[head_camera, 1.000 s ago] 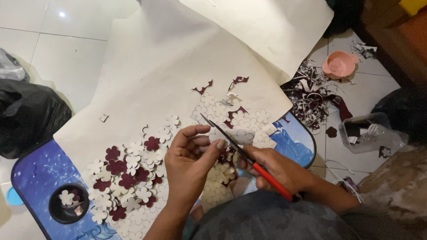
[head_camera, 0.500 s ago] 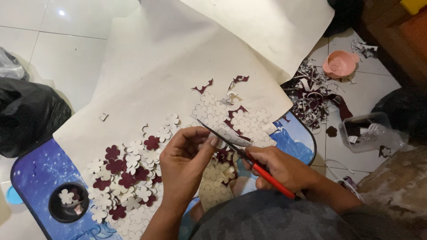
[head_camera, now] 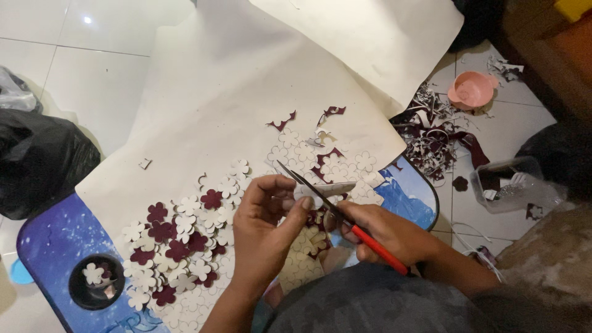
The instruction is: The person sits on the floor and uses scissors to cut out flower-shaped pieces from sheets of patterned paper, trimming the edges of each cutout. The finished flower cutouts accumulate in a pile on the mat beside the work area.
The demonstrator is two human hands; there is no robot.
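flower cutouts (head_camera: 185,237) crowding left of hands, bare cream sheet (head_camera: 234,80) open beyond

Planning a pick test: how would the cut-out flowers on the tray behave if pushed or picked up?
The flowers look thin and flat, so probably light and floppy. They lie overlapping in a loose heap on the paper sheet, so a push would likely scatter them, and picking just one may be hard.

The left hand (head_camera: 268,213) is curling, thumb and fingertips pinching together near the middle. The right hand (head_camera: 385,231) is gripping closed just to its right, its forearm running toward the near right.
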